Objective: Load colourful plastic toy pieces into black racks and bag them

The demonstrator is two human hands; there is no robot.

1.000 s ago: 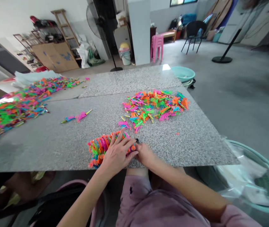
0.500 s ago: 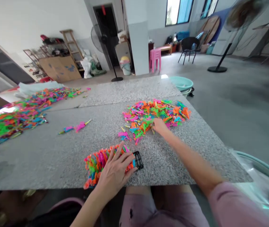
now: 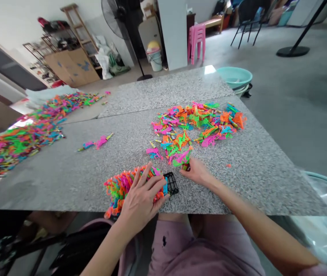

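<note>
At the far left, between nine and ten o'clock (hours counted from the left hand), a big heap [image 3: 10, 147] of small bright toys spreads over the grey table [image 3: 77, 172]. Cardboard [image 3: 71, 67] leans near eleven. Two toys [image 3: 101, 142] lie end to end between ten and eleven, well apart from the heap, and a fan [image 3: 120, 13] stands beyond the table just short of twelve.

Next, near the table's front edge, comes the packed row [image 3: 117, 186] of orange, pink, green and blue toys. The left hand [image 3: 142, 191] lies over its right part, palm down, fingers spread, thumb at the near side. A black grid [image 3: 171, 183] sticks out past the row's end, just before three; how far it runs beneath the toys is hidden.

Between two and three, the right hand [image 3: 196, 171] has its fingers drawn in around a few toys [image 3: 182, 156], pink and green among them, at the near edge of the loose pile [image 3: 198, 119]. That pile fills half past one, with pink stools [image 3: 197, 40] on the floor behind it at one.

An orange bit [image 3: 228, 165] lies alone farther right, and a teal basin [image 3: 235, 76] sits past the table's corner between one and two.
</note>
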